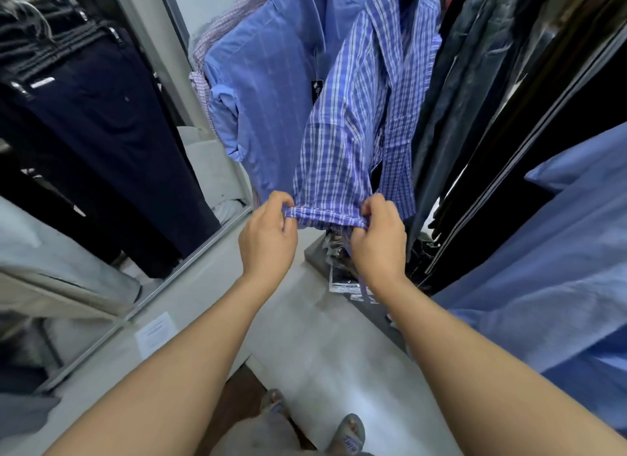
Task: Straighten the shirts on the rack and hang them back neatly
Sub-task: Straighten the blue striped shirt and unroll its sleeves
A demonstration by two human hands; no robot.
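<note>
Plaid shirt (342,143) hem is pinched by fingers of left hand (268,238) and right hand (378,241), beside one striped blue shirt (264,82).

Navy trousers (101,116): on clip hangers, far left, within a silver-framed panel (217,235).
Dark jeans (475,82): hanging at right, black garments (549,143) just beside them.
Plastic-wrapped packets (341,269): lying on a dark grey base (314,252).
Paper notice (156,330): flat on a pale ledge (203,303) below the panel.
Sandal (351,433): bottom edge, on pale floor (339,360).
</note>
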